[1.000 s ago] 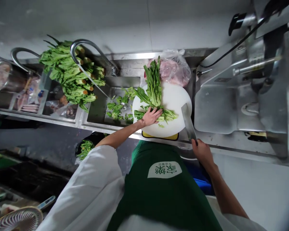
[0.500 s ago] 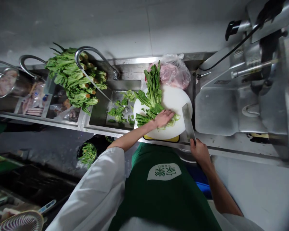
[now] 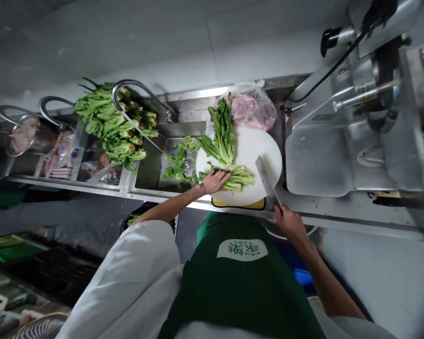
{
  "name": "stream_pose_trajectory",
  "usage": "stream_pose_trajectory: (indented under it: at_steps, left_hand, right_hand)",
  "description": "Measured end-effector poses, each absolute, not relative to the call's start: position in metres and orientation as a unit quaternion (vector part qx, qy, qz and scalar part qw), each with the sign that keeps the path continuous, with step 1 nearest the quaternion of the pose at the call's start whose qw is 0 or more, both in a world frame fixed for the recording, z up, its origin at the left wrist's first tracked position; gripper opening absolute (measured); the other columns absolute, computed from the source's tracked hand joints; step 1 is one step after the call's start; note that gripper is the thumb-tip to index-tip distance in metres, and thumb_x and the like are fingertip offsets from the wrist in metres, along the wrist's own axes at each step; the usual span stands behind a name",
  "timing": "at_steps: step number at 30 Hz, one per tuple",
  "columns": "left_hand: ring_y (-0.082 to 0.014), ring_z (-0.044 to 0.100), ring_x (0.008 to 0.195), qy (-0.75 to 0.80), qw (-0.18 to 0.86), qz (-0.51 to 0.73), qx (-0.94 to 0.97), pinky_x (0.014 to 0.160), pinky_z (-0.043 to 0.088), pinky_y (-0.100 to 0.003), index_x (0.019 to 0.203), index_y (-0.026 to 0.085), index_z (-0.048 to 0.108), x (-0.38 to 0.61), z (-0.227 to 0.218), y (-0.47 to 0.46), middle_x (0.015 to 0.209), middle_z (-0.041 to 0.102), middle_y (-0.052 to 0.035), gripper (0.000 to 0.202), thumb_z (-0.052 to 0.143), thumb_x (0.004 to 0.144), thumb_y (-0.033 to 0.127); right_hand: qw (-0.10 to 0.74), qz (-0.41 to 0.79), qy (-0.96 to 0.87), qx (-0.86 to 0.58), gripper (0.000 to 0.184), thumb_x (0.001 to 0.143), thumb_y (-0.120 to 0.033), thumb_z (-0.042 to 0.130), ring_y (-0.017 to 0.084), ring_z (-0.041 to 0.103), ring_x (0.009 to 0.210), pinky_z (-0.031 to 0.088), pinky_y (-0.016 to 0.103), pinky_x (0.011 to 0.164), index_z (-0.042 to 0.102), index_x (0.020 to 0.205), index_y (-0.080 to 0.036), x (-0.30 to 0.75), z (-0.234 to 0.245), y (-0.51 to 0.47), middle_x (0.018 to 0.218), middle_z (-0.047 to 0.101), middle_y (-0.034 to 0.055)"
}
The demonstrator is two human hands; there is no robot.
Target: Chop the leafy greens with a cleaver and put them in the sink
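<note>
A round white cutting board (image 3: 257,150) lies on the steel counter in front of me. Across its near half lies a bunch of green leafy stalks (image 3: 238,177); my left hand (image 3: 216,181) presses down on their left end, fingers flat together. A second bunch of leafy greens (image 3: 222,132) lies lengthwise on the board's far left. My right hand (image 3: 289,224) grips the handle of a cleaver (image 3: 265,178), whose blade rests over the board's right side, just right of the stalks.
Left of the board is a sink (image 3: 155,165) with loose leaf pieces (image 3: 178,162) and a running tap (image 3: 137,94). A big pile of greens (image 3: 115,125) lies further left. A plastic bag of pink meat (image 3: 252,108) sits behind the board. A steel slicing machine (image 3: 353,136) stands right.
My left hand slid left along the stalks and gathered them. The cleaver swung in over the board, closer to the stalks.
</note>
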State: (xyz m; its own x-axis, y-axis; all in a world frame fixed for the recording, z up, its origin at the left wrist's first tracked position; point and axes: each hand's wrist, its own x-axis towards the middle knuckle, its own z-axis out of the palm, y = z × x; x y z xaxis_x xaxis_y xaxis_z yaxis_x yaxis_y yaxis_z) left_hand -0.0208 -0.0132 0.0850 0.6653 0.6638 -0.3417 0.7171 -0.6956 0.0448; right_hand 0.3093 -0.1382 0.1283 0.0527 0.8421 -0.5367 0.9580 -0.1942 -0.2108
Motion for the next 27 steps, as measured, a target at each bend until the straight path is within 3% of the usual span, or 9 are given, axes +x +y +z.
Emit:
stream_pose_trajectory:
  at_steps: [3,6,10,14,18,23,27]
  left_hand:
    - [-0.0359,0.051,0.124,0.466,0.104,-0.133,0.868,0.104,0.040,-0.051,0.160,0.016,0.026,0.016,0.077,-0.022,0.137,0.054,-0.0210,0.077,0.051,0.096,0.052]
    - [-0.0380,0.050,0.125,0.542,0.116,-0.068,0.830,0.105,0.039,-0.053,0.160,0.021,0.026,0.053,0.079,-0.031,0.140,0.051,-0.0203,0.084,0.057,0.092,0.059]
    - [-0.0418,0.035,0.141,0.632,0.128,0.061,0.762,0.114,0.028,-0.061,0.159,0.027,0.028,0.044,0.086,-0.054,0.153,0.041,-0.0170,0.089,0.060,0.086,0.067]
    - [-0.0289,0.032,0.148,0.748,0.179,0.193,0.609,0.119,0.032,-0.052,0.159,0.019,0.022,0.009,0.074,-0.082,0.157,0.036,-0.0167,0.063,0.035,0.103,0.045]
    - [-0.0217,0.027,0.151,0.769,0.202,0.275,0.540,0.121,0.032,-0.045,0.159,0.017,0.015,0.032,0.049,-0.081,0.161,0.028,-0.0162,0.057,0.024,0.106,0.034]
    - [-0.0240,0.028,0.149,0.776,0.158,0.263,0.551,0.120,0.032,-0.046,0.148,0.017,0.040,0.053,0.052,-0.055,0.158,0.031,-0.0171,0.048,0.032,0.105,0.037]
    - [-0.0274,0.034,0.144,0.743,0.133,0.188,0.628,0.117,0.028,-0.052,0.138,0.021,0.054,0.032,0.069,-0.047,0.150,0.043,-0.0142,0.042,0.036,0.104,0.039]
  right_hand:
    - [0.113,-0.264,0.627,0.724,0.041,0.104,-0.037,0.033,0.024,0.068,0.079,0.038,0.030,0.068,0.066,0.103,-0.012,0.311,0.128,-0.130,0.082,0.072,0.0136]
    - [0.118,-0.250,0.630,0.726,0.041,0.104,-0.034,0.033,0.025,0.069,0.078,0.040,0.031,0.069,0.066,0.105,-0.010,0.309,0.131,-0.121,0.082,0.072,0.0151]
    - [0.114,-0.246,0.650,0.710,0.041,0.103,-0.035,0.034,0.024,0.069,0.078,0.042,0.031,0.070,0.067,0.104,-0.011,0.308,0.136,-0.117,0.084,0.073,0.0161]
    - [0.126,-0.235,0.645,0.716,0.041,0.104,-0.033,0.033,0.024,0.069,0.076,0.043,0.031,0.071,0.067,0.108,-0.010,0.305,0.136,-0.118,0.083,0.073,0.0161]
    - [0.132,-0.253,0.657,0.698,0.041,0.104,-0.033,0.032,0.023,0.069,0.075,0.041,0.030,0.069,0.066,0.107,-0.011,0.294,0.139,-0.117,0.082,0.073,0.0152]
    - [0.111,-0.232,0.650,0.715,0.038,0.104,-0.031,0.034,0.022,0.066,0.071,0.037,0.029,0.065,0.066,0.104,-0.011,0.289,0.158,-0.120,0.080,0.072,0.0143]
    - [0.072,-0.236,0.657,0.712,0.039,0.104,-0.033,0.033,0.020,0.064,0.067,0.033,0.030,0.063,0.066,0.100,-0.012,0.278,0.172,-0.126,0.078,0.071,0.0134]
